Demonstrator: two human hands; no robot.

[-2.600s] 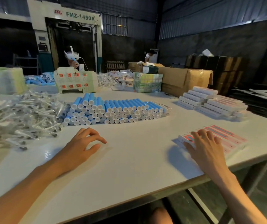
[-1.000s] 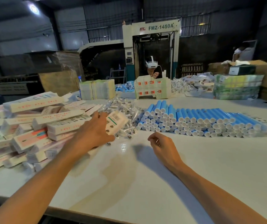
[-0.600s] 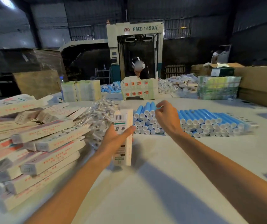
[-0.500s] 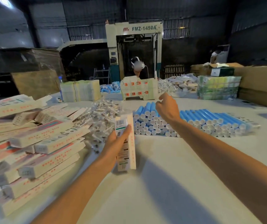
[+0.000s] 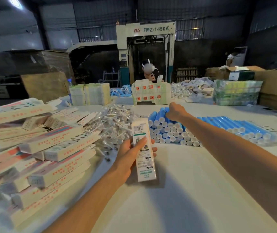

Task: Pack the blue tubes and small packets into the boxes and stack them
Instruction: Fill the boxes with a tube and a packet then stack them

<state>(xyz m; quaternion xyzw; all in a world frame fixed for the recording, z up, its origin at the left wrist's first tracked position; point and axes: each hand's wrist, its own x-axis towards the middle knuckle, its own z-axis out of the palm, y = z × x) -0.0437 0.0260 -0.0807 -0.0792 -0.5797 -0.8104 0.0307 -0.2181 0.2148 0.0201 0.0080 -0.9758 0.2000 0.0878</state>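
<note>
Left grip (image 5: 129,157): clamped on one box (image 5: 142,140), thumb across the printed face and fingers behind. The box stands nearly upright over the worktop (image 5: 184,190), barcode end uppermost.
Right grip (image 5: 174,112): extended ahead and to the right of the left grip, fingers curled over the top row of the blue tubes (image 5: 168,132). The back of the hand hides the fingertips, so closure on a tube cannot be told.
Step in hand: judged to be fetching one tube for the held box.
Method: take a top-row tube only and lift it clear so the lower rows do not roll. Line the tube up with the box's long axis before insertion.
Small packets (image 5: 116,118): loose heap just beyond the left grip, touching the tube stack.
Held box: no contents visible.
Box pile (image 5: 50,145): left of the left grip, boxes flat and criss-crossed, contents not shown.
</note>
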